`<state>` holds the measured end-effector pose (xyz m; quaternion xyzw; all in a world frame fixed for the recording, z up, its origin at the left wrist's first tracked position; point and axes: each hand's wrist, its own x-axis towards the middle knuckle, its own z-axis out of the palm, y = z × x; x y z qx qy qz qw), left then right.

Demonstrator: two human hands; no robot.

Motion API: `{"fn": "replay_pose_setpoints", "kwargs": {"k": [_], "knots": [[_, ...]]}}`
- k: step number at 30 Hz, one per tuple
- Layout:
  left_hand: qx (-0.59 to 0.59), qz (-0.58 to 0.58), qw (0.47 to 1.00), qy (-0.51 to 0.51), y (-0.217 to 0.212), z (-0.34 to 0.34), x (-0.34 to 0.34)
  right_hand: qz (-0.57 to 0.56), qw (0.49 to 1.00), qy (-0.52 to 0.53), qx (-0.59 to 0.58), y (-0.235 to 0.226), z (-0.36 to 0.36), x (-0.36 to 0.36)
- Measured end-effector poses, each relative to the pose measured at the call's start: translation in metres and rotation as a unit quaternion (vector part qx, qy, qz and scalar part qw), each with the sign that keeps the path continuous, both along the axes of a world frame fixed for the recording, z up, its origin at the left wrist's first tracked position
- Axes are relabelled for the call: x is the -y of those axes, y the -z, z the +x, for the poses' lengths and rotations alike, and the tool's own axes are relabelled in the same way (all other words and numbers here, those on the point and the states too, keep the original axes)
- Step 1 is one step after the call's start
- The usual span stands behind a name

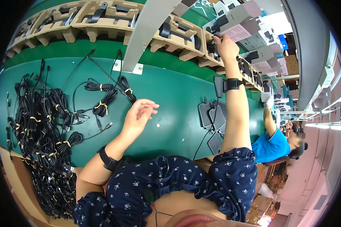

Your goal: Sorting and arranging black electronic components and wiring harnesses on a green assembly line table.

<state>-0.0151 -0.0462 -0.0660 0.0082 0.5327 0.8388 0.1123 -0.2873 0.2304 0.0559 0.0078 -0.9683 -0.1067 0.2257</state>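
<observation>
My left hand [139, 114] hovers over the green table [163, 98] with its fingers loosely bent and apart, holding nothing. Just beyond it lies a black cable coil [125, 89] bound with a tan tie. My right hand [227, 49] reaches across to a brown moulded pulp tray [210, 56] holding black parts. Its fingers are drawn together at the tray's edge, and what they grip is hidden. Flat black pads [212, 113] with cords lie on the table to the left of my right forearm.
A large heap of tied black cables [38, 121] covers the table's left side, with more in a cardboard box [22, 189] below. A grey metal post [146, 34] rises between the pulp trays along the back. White boxes [235, 22] stand behind. To the right sits a person in blue [271, 147].
</observation>
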Motion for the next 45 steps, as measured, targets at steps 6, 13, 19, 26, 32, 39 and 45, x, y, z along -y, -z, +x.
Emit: {"fn": "replay_pose_setpoints", "kwargs": {"k": [6,13,19,26,32,39,45], "knots": [[0.008,-0.006,1.0,0.002,-0.001,0.001,0.003,0.053,0.986,-0.003,0.16,-0.009,-0.003,0.01],[-0.004,-0.025,1.0,0.018,0.004,0.0,0.001,-0.076,0.962,-0.02,0.263,-0.023,-0.013,-0.019],[0.0,-0.017,1.0,0.011,0.003,-0.002,0.003,-0.081,0.946,0.022,0.314,-0.036,-0.025,-0.019],[-0.009,-0.013,1.0,0.012,0.001,-0.004,0.0,-0.03,0.996,0.081,0.013,0.038,-0.041,-0.007],[-0.009,-0.018,1.0,0.015,0.003,-0.001,0.0,-0.092,0.995,-0.011,0.023,0.058,-0.03,-0.021],[-0.011,-0.054,0.998,0.012,0.006,0.004,0.001,-0.124,0.987,0.026,0.099,0.049,-0.031,-0.034],[-0.026,-0.074,0.997,0.011,0.012,-0.004,-0.003,-0.109,0.989,-0.008,0.104,0.046,-0.039,-0.038]]}}
